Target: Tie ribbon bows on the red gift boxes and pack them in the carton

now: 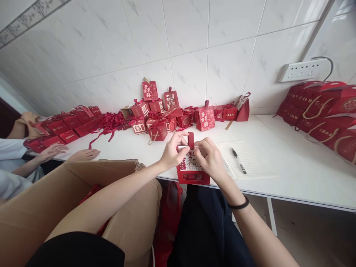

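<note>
At the table's front edge stands a red gift box [194, 177] with a window low on its face, a printed couple and a red ribbon loop [190, 140] upright at its top. My left hand [174, 151] pinches the box's top edge left of the loop, where a white strip shows. On the loop's other side, my right hand [208, 155] grips the same top edge with bent fingers. A black band circles my right wrist. My hands cover the box's upper corners.
Behind are several small red boxes [206, 118] and loose ribbons [115, 124]. An open notebook [250, 157] with a pen [238, 160] lies right. Stacked red boxes [317, 111] fill the right end. Lower left is a cardboard box [133, 218]; other people's hands [83, 154] rest beyond it.
</note>
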`<state>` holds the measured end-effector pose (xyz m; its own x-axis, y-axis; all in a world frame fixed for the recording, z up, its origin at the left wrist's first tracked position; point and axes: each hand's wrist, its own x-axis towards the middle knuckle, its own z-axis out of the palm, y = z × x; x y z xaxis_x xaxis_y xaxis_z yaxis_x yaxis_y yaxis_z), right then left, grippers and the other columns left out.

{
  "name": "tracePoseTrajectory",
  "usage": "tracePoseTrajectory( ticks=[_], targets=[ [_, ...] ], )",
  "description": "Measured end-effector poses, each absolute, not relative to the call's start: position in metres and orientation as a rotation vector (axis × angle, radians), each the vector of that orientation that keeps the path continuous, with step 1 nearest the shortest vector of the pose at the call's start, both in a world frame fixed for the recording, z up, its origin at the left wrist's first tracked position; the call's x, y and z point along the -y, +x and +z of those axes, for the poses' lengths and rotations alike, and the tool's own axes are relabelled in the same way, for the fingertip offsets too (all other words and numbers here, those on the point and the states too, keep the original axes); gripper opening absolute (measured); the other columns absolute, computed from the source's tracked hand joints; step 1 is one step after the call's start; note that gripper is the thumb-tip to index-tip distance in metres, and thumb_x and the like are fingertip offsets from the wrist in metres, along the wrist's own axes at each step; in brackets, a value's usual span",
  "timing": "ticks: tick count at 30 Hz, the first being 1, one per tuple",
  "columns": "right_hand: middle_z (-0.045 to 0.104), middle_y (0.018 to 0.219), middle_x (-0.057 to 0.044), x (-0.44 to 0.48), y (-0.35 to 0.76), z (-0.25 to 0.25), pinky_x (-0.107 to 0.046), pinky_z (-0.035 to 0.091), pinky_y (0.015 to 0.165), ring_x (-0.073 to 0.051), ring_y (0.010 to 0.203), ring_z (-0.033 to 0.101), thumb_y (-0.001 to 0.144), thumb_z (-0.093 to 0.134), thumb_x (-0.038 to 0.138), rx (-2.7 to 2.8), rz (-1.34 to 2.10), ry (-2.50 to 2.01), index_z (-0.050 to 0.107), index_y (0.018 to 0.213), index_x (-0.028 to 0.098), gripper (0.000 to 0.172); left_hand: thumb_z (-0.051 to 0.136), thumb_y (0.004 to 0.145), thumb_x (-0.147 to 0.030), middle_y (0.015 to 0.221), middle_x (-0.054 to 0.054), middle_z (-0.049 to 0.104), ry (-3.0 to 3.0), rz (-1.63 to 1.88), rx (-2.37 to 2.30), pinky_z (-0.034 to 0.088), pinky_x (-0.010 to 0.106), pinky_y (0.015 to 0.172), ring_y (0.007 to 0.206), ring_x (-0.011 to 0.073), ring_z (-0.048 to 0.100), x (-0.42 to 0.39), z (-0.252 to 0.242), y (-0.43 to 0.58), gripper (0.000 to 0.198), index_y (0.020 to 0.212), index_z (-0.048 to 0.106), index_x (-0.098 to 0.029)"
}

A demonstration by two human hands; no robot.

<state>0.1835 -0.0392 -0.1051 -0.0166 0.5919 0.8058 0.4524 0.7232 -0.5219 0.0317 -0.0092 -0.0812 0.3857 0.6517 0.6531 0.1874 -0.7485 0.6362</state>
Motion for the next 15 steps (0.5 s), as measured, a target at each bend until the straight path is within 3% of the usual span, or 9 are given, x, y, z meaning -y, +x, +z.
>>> tracePoseTrajectory(
  ticks=[3,7,9,11,15],
  targets=[
    [0.051,0.075,-0.002,0.041,0.188,-0.1,-0.028,0.044,0.062,-0.016,0.063,0.05,0.086,0.048,0.019,1.676,0.197,-0.891,0.055,0.08,0.019,0.009,0.056,0.075,-0.017,0.067,-0.005,0.049,2.135,1.299,-0.721,0.044,0.024,0.061,0.064,0.0109,0.053,0.01,-0.079,0.031,0.031,0.103,0.042,-0.02],
    [0.055,0.077,-0.003,0.042,0.189,-0.102,-0.029,0.046,0.063,-0.017,0.066,0.054,0.088,0.048,0.021,1.677,0.214,-0.876,0.058,0.083,0.019,0.011,0.06,0.073,-0.019,0.076,-0.003,0.056,2.039,1.161,-0.724,0.046,0.024,0.063,0.07,0.0121,0.057,0.009,-0.083,0.02,0.048,0.114,0.036,-0.021],
    [0.055,0.078,-0.004,0.041,0.187,-0.106,-0.03,0.047,0.065,-0.018,0.069,0.056,0.089,0.048,0.023,1.684,0.209,-0.87,0.06,0.086,0.019,0.013,0.064,0.071,-0.021,0.089,0.003,0.062,2.017,0.965,-0.732,0.049,0.027,0.068,0.08,0.0148,0.06,0.007,-0.087,0.011,0.051,0.117,0.041,-0.021],
    [0.055,0.079,-0.005,0.042,0.189,-0.107,-0.032,0.049,0.067,-0.019,0.071,0.057,0.091,0.047,0.025,1.709,0.204,-0.869,0.061,0.09,0.019,0.015,0.066,0.073,-0.026,0.097,0.006,0.065,2.002,0.717,-0.754,0.052,0.031,0.074,0.087,0.0183,0.063,0.006,-0.091,0.004,0.04,0.109,0.052,-0.019],
    [0.057,0.103,-0.011,0.046,0.216,-0.091,-0.043,0.05,0.081,-0.025,0.095,0.058,0.093,0.049,0.036,1.737,0.089,-0.835,0.056,0.118,0.021,0.03,0.061,0.08,-0.037,0.098,0.006,0.07,2.046,0.525,-0.867,0.051,0.038,0.087,0.095,0.0216,0.064,0.006,-0.091,-0.006,0.028,0.1,0.063,-0.017]
  ],
)
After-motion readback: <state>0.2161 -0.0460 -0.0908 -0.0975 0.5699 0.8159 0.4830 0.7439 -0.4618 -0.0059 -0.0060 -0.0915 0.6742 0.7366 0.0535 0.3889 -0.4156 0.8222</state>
